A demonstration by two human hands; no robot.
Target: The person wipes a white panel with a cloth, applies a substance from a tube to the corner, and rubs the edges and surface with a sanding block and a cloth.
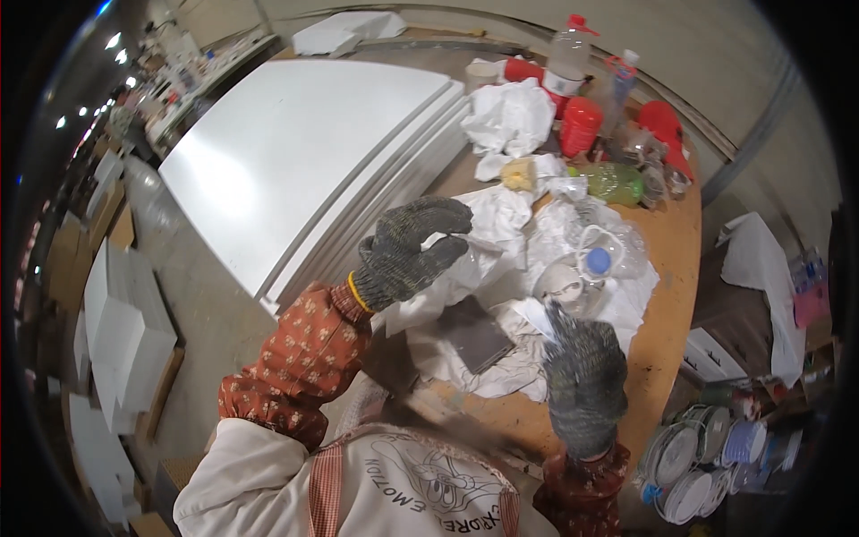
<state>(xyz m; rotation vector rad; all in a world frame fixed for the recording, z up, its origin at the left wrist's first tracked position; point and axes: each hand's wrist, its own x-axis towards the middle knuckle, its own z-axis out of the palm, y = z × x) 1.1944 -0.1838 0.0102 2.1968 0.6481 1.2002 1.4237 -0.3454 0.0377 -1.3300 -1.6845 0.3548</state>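
My left hand [413, 246], in a dark grey knit glove with a yellow cuff edge, is raised over the left side of the workbench. Its fingers and thumb curl around a crumpled white cloth [483, 251], whose folds hang beside the fingertips. In a matching glove, my right hand [586, 380] is at the bench's near right part. Motion smears its fingers, and white material [537, 318] lies by the fingertips; whether it is gripped is unclear. Between the hands, a dark flat square piece [475, 333] rests on a rumpled whitish cloth [519, 380].
Stacked white panels [304, 134] stand at the left. On the bench [660, 331] are a blue-capped clear container [598, 261], a green bottle [617, 183], a red-capped bottle [570, 58], a red can [581, 125] and a yellow sponge [517, 174]. Several round tubs [684, 456] sit lower right.
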